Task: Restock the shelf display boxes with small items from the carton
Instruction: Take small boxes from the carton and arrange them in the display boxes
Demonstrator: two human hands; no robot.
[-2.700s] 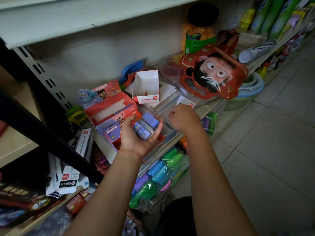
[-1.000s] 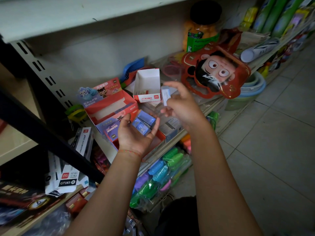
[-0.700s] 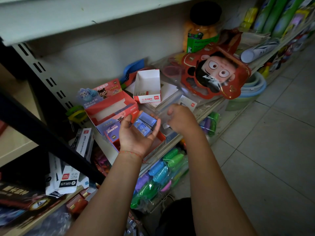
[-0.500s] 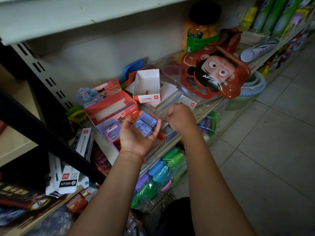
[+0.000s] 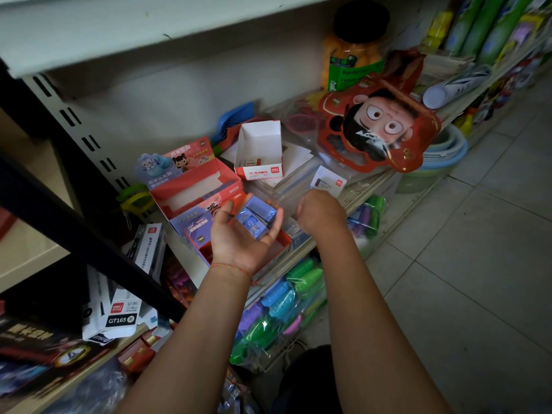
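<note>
Left hand (image 5: 239, 237) cupped under small blue boxes (image 5: 255, 218); right hand (image 5: 318, 209) curled, maybe empty. Light, stiff; pinch by sides.

Reds, blues and greens against a pale grey shelf (image 5: 179, 94)

The display box (image 5: 191, 186) is red with a white inside, its header printed with a pale blue cartoon figure and a dark-haired one. Right of it the small box (image 5: 259, 150) is white with a red band and white lettering. The packs (image 5: 257, 218) in front of the display box are periwinkle blue, one with a small white figure. Further right of the display box, the mask (image 5: 379, 127) is red with a black-haired, wide-eyed cartoon face, and the jar (image 5: 355, 52) holds orange contents under a black lid and green label. Below are green, blue and purple bags (image 5: 283, 306); the floor (image 5: 466, 279) is pale grey tile.
</note>
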